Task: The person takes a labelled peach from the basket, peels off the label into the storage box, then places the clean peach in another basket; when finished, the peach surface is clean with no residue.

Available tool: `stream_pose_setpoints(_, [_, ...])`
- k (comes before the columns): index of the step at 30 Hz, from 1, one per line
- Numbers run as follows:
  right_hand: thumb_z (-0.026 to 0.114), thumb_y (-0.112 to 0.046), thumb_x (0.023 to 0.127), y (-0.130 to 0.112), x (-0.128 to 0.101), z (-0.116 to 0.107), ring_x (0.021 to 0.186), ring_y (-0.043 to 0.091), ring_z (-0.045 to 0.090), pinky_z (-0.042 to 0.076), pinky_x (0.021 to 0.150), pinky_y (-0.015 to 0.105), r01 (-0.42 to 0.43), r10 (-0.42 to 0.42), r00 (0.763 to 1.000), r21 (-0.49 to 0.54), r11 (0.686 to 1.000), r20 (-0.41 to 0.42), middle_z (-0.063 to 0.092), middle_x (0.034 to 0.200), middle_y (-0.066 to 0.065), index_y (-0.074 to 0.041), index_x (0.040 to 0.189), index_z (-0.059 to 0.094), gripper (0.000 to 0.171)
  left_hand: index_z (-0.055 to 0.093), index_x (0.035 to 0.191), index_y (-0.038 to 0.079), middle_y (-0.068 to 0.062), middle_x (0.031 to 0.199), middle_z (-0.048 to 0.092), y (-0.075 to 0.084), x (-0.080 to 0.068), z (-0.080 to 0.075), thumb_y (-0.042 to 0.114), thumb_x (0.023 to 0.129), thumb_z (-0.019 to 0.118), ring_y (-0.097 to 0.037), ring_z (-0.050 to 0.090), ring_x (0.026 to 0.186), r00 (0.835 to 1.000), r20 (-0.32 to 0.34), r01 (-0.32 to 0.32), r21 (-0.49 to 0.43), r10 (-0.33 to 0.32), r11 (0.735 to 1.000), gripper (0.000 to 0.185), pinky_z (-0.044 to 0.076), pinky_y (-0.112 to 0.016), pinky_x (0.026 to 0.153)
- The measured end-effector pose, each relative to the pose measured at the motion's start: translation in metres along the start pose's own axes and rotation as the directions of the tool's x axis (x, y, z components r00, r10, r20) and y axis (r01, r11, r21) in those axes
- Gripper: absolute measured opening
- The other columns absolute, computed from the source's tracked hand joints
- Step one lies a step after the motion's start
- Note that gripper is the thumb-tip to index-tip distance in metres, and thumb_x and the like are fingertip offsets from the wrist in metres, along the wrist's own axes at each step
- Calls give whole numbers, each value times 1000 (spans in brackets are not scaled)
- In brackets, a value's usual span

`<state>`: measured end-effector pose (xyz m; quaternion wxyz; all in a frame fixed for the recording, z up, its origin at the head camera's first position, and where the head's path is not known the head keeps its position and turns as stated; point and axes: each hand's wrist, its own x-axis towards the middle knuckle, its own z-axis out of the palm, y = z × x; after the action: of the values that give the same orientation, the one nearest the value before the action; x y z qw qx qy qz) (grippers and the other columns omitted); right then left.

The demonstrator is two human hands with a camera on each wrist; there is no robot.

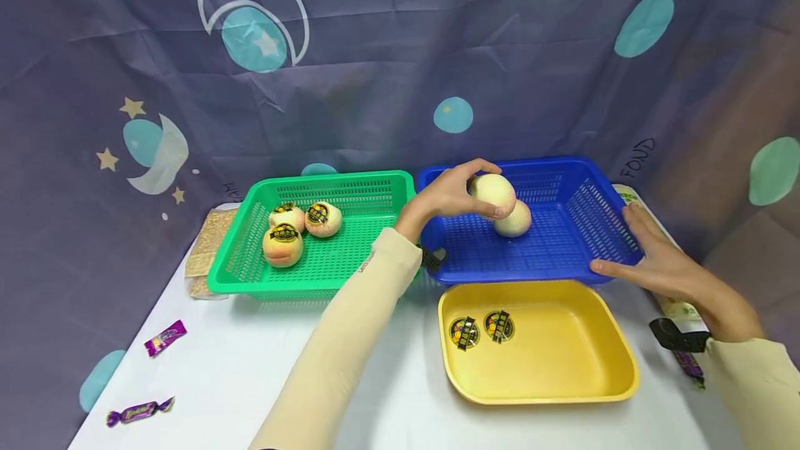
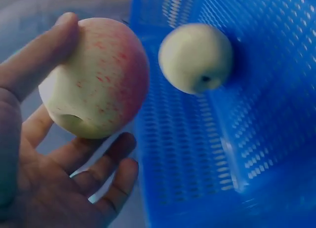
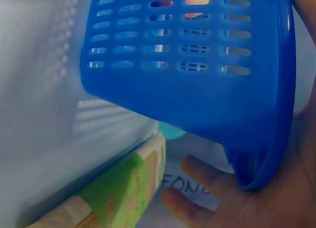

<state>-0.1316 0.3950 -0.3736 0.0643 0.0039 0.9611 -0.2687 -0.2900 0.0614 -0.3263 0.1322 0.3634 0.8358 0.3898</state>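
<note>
The left hand [image 1: 455, 192] grips a peach [image 1: 495, 193] above the blue basket [image 1: 550, 248].
In the head view, the gripped peach partly covers a second peach [image 1: 515, 223] lying inside. The right hand [image 1: 665, 262], fingers spread wide, rests against the basket's right end. The green basket [image 1: 362, 245] holds three peaches [image 1: 281, 254]; the yellow tray [image 1: 556, 349], two stickers [image 1: 464, 333].

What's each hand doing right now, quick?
Left hand: closed around a pale round fruit.
Right hand: open, fingers spread, touching the blue basket at its near right corner.
</note>
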Motion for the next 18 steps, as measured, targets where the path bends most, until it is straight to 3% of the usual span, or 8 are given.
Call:
stream_pose_setpoints(3, [70,-50,91,2,-1,0,149,58,-16,6,105,86,-5,5,1000,-2,1000,-1,-36,163,12,-8,158,-23,122,54,142,23,-4,134,61,-6,11,5,37,82,85,-21,59,111,994,15,109,46,-110,993,69,53,-33,90])
stream_pose_setpoints(6, [69,-52,91,3,0,1,149,60,-14,7,104,86,-15,15,1000,-1,1000,2,-36,163,12,-9,158,-23,122,56,140,24,-4,137,60,-13,18,11,35,81,86,-22,57,115,975,30,216,108,-221,970,66,51,-38,94])
stream_pose_setpoints(10, [69,-52,91,3,0,1,149,59,-14,8,104,86,-18,18,1000,-1,1000,2,-36,163,13,-9,158,-23,122,57,139,25,-4,139,59,-20,27,19,36,80,87,-23,56,119,951,57,295,142,-305,945,67,50,-40,99])
stream_pose_setpoints(13, [69,-52,91,2,0,1,150,57,-16,6,106,85,-13,13,1000,3,1000,1,-35,164,13,-9,159,-22,122,56,140,26,-4,142,57,-22,35,24,36,81,87,-24,55,121,950,66,298,115,-306,948,67,49,-41,102])
stream_pose_setpoints(18, [70,-51,90,0,1,1,152,54,-16,6,108,84,0,0,1000,14,1000,-4,-33,165,12,-9,159,-20,121,54,144,23,-6,149,52,-26,49,31,30,83,86,-27,53,126,979,59,196,1,-195,981,70,46,-44,106])
